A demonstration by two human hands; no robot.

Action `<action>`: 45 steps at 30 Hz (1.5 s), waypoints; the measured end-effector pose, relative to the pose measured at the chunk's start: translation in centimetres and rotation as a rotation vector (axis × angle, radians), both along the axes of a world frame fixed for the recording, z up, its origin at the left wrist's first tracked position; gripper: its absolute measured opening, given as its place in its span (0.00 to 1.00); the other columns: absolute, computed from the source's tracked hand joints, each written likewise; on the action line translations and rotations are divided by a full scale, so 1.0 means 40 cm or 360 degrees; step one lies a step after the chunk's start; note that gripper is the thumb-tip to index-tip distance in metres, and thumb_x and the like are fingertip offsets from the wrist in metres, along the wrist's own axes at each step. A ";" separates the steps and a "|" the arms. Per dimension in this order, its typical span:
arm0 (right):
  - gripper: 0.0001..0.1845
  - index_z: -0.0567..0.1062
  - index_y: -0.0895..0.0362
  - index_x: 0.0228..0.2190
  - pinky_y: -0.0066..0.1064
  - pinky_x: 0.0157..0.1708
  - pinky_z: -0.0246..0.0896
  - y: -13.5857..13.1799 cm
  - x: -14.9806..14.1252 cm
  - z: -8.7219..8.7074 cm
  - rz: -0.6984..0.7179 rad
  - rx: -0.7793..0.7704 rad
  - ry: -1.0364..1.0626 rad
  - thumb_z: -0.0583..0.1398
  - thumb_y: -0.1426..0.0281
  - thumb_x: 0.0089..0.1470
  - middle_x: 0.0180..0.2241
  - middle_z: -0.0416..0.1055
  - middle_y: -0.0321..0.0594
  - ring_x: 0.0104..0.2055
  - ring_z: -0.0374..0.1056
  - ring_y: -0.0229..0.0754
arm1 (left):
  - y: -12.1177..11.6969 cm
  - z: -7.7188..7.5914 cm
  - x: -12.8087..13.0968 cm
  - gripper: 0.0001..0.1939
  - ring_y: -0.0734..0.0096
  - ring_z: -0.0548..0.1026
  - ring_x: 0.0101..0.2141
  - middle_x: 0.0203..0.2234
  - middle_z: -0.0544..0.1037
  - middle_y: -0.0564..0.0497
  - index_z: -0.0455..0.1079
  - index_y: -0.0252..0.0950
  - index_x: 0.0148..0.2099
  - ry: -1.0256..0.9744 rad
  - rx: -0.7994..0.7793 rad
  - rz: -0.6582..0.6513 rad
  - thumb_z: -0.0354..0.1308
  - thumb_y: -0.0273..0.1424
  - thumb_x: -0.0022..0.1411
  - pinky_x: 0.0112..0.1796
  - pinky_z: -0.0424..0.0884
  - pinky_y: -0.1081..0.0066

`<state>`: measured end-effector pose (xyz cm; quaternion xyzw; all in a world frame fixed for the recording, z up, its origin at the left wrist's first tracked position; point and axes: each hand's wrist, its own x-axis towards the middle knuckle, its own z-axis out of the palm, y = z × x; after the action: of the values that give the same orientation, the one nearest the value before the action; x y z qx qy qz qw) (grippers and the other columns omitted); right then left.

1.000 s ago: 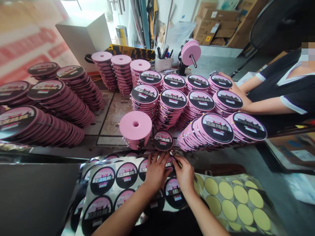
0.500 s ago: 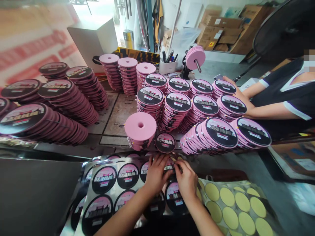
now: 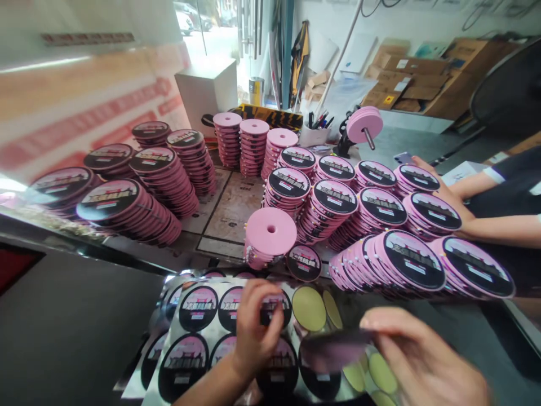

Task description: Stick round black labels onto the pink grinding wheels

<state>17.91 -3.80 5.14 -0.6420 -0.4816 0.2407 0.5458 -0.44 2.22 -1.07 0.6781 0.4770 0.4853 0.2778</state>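
Observation:
My right hand [image 3: 422, 349] pinches the edge of a round black-and-pink sticker [image 3: 338, 348], which is blurred and seen nearly edge-on above the sheet. My left hand [image 3: 258, 316] hovers over the silver sticker sheet [image 3: 174, 332], its fingers curved and thumb apart, with nothing visible between them. Rows of round printed stickers [image 3: 198, 308] cover that sheet. Bare yellow-green circles [image 3: 309, 308] show on the sheet's right part, partly behind the lifted sticker. Just beyond my hands stands a stack of plain-topped pink foam discs [image 3: 271, 231], beside a small stack topped by a label [image 3: 304, 262].
Labelled pink spool stacks [image 3: 336, 197] fill the table's right half, some leaning [image 3: 414, 259]. More stand at left [image 3: 107, 200]. Behind are a pen cup [image 3: 315, 135] and a spindle holding pink discs [image 3: 364, 125]. Another person's arms [image 3: 460, 203] rest at right, a phone in hand.
My right hand has lifted a sticker off the sheet and moved right with it, exposing a yellow-green circle. My left hand has risen and its thumb spread. The view has swung left.

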 end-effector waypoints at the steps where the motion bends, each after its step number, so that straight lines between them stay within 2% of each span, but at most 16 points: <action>1: 0.02 0.76 0.52 0.26 0.30 0.28 0.64 0.046 -0.007 0.025 0.0023 -0.0029 0.0201 0.64 0.67 0.46 0.28 0.73 0.40 0.29 0.68 0.42 | 0.012 0.035 -0.009 0.13 0.65 0.69 0.41 0.36 0.69 0.49 0.61 0.40 0.44 -0.0023 0.0134 0.0234 0.54 0.25 0.55 0.42 0.66 0.65; 2: 0.05 0.76 0.53 0.26 0.29 0.26 0.63 0.097 -0.018 0.044 0.0063 -0.0068 0.0412 0.65 0.66 0.43 0.27 0.73 0.40 0.27 0.68 0.41 | 0.030 0.067 -0.015 0.20 0.62 0.66 0.46 0.42 0.67 0.46 0.59 0.40 0.48 -0.0002 0.0204 0.0399 0.57 0.27 0.53 0.46 0.64 0.62; 3: 0.07 0.75 0.53 0.26 0.28 0.25 0.62 0.149 -0.033 0.057 0.0110 -0.0095 0.0622 0.66 0.66 0.42 0.25 0.72 0.38 0.26 0.66 0.38 | 0.052 0.094 -0.019 0.30 0.57 0.62 0.52 0.49 0.63 0.42 0.54 0.38 0.54 0.0096 0.0207 0.0468 0.61 0.29 0.50 0.50 0.61 0.58; 5: 0.11 0.75 0.55 0.25 0.24 0.23 0.59 0.250 -0.069 0.067 0.0206 -0.0087 0.0982 0.68 0.67 0.35 0.22 0.70 0.34 0.23 0.63 0.33 | 0.102 0.127 -0.022 0.45 0.51 0.52 0.58 0.58 0.54 0.38 0.44 0.36 0.61 0.0341 0.0122 0.0436 0.65 0.35 0.45 0.56 0.52 0.52; 7: 0.13 0.74 0.57 0.22 0.21 0.20 0.55 0.326 -0.103 0.063 0.0299 -0.0133 0.1199 0.70 0.68 0.29 0.18 0.68 0.31 0.20 0.59 0.30 | 0.146 0.136 -0.021 0.49 0.49 0.49 0.60 0.59 0.52 0.36 0.44 0.34 0.61 0.0495 0.0012 0.0368 0.67 0.38 0.42 0.57 0.48 0.50; 10: 0.16 0.74 0.59 0.20 0.19 0.18 0.52 0.374 -0.126 0.054 0.0397 -0.0273 0.1364 0.71 0.69 0.24 0.16 0.67 0.29 0.18 0.58 0.28 | 0.172 0.138 -0.021 0.43 0.48 0.50 0.59 0.59 0.53 0.37 0.53 0.34 0.57 0.0479 -0.0081 0.0359 0.67 0.39 0.41 0.57 0.50 0.50; 13: 0.16 0.74 0.58 0.21 0.19 0.18 0.52 0.347 -0.126 0.067 0.0436 -0.0330 0.1432 0.71 0.69 0.25 0.17 0.67 0.30 0.18 0.58 0.28 | 0.139 0.165 -0.028 0.40 0.48 0.53 0.58 0.57 0.57 0.40 0.56 0.37 0.55 0.0330 -0.0071 0.0339 0.68 0.36 0.39 0.56 0.52 0.49; 16: 0.14 0.75 0.57 0.22 0.20 0.18 0.53 0.279 -0.129 0.095 0.0456 -0.0321 0.1412 0.71 0.69 0.28 0.18 0.67 0.30 0.18 0.58 0.28 | 0.066 0.212 -0.039 0.41 0.53 0.59 0.55 0.54 0.62 0.45 0.53 0.41 0.57 -0.0025 -0.0232 0.0133 0.67 0.33 0.43 0.55 0.55 0.54; 18: 0.12 0.75 0.56 0.22 0.20 0.18 0.55 0.232 -0.132 0.106 0.0444 -0.0321 0.1371 0.70 0.69 0.30 0.18 0.68 0.31 0.18 0.58 0.29 | 0.016 0.233 -0.046 0.38 0.57 0.63 0.52 0.53 0.64 0.48 0.49 0.45 0.59 -0.0497 -0.0546 -0.0108 0.63 0.32 0.50 0.52 0.61 0.59; 20: 0.12 0.76 0.56 0.21 0.21 0.18 0.57 0.195 -0.132 0.101 0.0407 -0.0345 0.1345 0.70 0.68 0.30 0.18 0.69 0.33 0.18 0.59 0.30 | -0.022 0.237 -0.053 0.34 0.60 0.68 0.48 0.53 0.64 0.49 0.48 0.49 0.60 -0.1022 -0.0934 -0.0325 0.59 0.31 0.55 0.46 0.67 0.63; 22: 0.12 0.76 0.56 0.21 0.22 0.19 0.58 0.168 -0.126 0.082 0.0363 -0.0396 0.1302 0.71 0.68 0.29 0.18 0.70 0.34 0.18 0.61 0.31 | -0.046 0.222 -0.061 0.32 0.64 0.71 0.43 0.53 0.65 0.49 0.50 0.50 0.59 -0.1426 -0.1266 -0.0450 0.57 0.29 0.55 0.38 0.72 0.66; 24: 0.12 0.76 0.56 0.21 0.22 0.19 0.59 0.149 -0.116 0.055 0.0327 -0.0449 0.1227 0.71 0.68 0.29 0.18 0.70 0.34 0.18 0.61 0.32 | -0.057 0.199 -0.066 0.31 0.67 0.73 0.37 0.52 0.65 0.49 0.53 0.49 0.58 -0.1638 -0.1489 -0.0511 0.57 0.27 0.53 0.34 0.73 0.67; 27: 0.13 0.76 0.57 0.20 0.22 0.18 0.58 0.127 -0.100 0.020 0.0304 -0.0533 0.1156 0.71 0.66 0.29 0.17 0.69 0.34 0.18 0.61 0.32 | -0.060 0.165 -0.069 0.30 0.69 0.74 0.34 0.52 0.65 0.49 0.57 0.48 0.56 -0.1723 -0.1650 -0.0526 0.56 0.24 0.51 0.34 0.74 0.65; 31: 0.14 0.76 0.59 0.20 0.22 0.18 0.58 0.105 -0.087 -0.005 0.0295 -0.0614 0.1143 0.71 0.66 0.29 0.16 0.68 0.34 0.18 0.61 0.32 | -0.057 0.138 -0.066 0.32 0.69 0.74 0.34 0.50 0.67 0.49 0.59 0.47 0.54 -0.1704 -0.1726 -0.0578 0.55 0.20 0.46 0.33 0.74 0.64; 38: 0.13 0.76 0.58 0.20 0.23 0.17 0.59 0.102 -0.078 -0.023 0.0355 -0.0633 0.1056 0.71 0.66 0.29 0.16 0.70 0.35 0.17 0.62 0.32 | -0.055 0.119 -0.064 0.37 0.67 0.73 0.36 0.47 0.69 0.50 0.60 0.46 0.54 -0.1687 -0.1763 -0.0667 0.54 0.16 0.40 0.33 0.74 0.66; 45: 0.13 0.76 0.58 0.20 0.24 0.19 0.62 0.094 -0.079 -0.035 0.0312 -0.0600 0.1046 0.71 0.66 0.29 0.19 0.71 0.35 0.18 0.63 0.33 | -0.052 0.106 -0.060 0.39 0.67 0.73 0.36 0.49 0.68 0.50 0.58 0.46 0.55 -0.1651 -0.1781 -0.0656 0.56 0.14 0.41 0.32 0.74 0.67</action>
<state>14.73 -0.02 3.74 -0.5705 -0.2875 0.5689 0.5179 -2.83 0.14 3.17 0.1995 0.3244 0.3664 0.8490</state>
